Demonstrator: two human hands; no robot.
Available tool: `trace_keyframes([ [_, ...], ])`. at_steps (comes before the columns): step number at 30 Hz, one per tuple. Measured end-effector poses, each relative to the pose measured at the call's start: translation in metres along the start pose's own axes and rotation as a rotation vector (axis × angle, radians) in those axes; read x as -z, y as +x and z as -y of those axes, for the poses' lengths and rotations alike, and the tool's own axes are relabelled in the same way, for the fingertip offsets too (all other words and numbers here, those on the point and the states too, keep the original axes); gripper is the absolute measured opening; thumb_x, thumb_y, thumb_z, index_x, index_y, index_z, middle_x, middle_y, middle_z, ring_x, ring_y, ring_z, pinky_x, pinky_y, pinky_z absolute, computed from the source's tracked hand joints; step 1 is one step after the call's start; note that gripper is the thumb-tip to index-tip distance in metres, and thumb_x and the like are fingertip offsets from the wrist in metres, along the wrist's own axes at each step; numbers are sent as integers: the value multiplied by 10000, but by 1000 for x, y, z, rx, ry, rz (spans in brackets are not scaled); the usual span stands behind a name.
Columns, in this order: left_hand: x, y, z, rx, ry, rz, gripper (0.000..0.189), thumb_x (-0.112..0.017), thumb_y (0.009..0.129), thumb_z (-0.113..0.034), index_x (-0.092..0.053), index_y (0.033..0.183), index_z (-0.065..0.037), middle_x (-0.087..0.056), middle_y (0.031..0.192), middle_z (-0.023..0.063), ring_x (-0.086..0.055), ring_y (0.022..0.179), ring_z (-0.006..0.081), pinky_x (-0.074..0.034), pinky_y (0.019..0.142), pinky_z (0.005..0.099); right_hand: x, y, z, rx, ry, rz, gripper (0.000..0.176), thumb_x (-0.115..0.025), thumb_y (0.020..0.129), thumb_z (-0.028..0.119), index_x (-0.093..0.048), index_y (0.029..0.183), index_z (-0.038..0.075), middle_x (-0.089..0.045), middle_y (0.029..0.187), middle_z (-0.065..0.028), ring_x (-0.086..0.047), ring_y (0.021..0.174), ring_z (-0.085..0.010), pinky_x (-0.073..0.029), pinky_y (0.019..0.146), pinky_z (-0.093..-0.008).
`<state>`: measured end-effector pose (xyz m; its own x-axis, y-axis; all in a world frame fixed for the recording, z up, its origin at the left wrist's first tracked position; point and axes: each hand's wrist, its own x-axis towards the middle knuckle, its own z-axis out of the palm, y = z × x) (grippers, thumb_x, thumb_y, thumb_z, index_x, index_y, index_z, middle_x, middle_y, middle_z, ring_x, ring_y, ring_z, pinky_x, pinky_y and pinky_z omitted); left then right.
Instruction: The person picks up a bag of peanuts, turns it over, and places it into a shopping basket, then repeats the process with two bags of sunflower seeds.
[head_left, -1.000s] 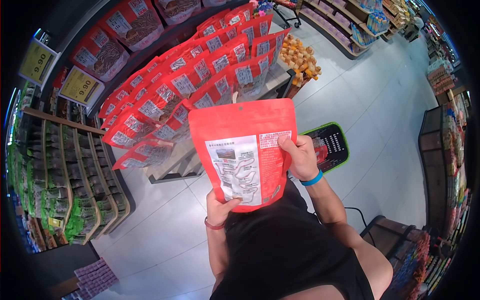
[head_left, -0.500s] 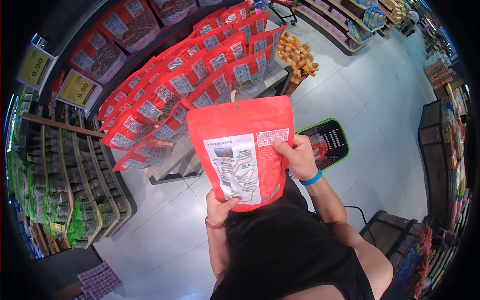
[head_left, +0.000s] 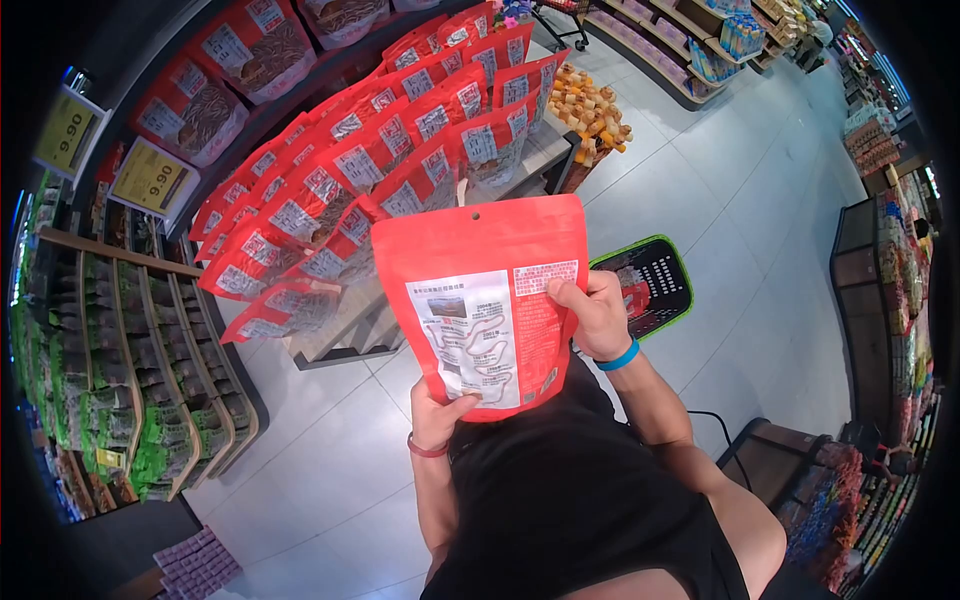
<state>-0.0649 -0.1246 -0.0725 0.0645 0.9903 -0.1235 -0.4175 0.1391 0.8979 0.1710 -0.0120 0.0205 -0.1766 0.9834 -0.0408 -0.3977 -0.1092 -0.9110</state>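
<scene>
Has swung the view slightly, leaving displayed bags (head_left: pixel 365 165), basket (head_left: pixel 680 296) and (only just) red pouch (head_left: pixel 490 315) further left than before.

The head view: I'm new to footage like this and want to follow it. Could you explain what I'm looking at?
There is no machine here, only a person's two bare hands. The camera is worn on the head and looks forward and down, so the black clothing below is the wearer's own.

The left hand grips the lower left part of a red pouch; the right hand holds its right edge. A printed side faces the camera.

Beyond it, rows of red packs stand on a display stand. To their left are yellow price labels. Past the right hand is a dark basket with a green rim and something red inside.
</scene>
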Motion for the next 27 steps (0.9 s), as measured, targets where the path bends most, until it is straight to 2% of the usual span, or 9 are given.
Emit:
trace_keyframes([
  [22,-7,3,-2,15,28,-25,438,-781,759,-24,-602,1151,52,-681,1073,73,-637,968,146,-496,881,302,6,-1,-7,-13,2,-41,181,-597,926,69,-701,950,-77,-706,905,-67,-628,805,-94,-498,734,-249],
  [27,-13,5,-2,25,25,-50,409,-751,766,20,-607,1148,47,-684,1060,77,-641,959,146,-500,878,305,7,1,-10,-55,19,-54,224,-581,958,113,-670,1067,-61,-701,1000,-74,-636,873,-100,-502,793,-260],
])
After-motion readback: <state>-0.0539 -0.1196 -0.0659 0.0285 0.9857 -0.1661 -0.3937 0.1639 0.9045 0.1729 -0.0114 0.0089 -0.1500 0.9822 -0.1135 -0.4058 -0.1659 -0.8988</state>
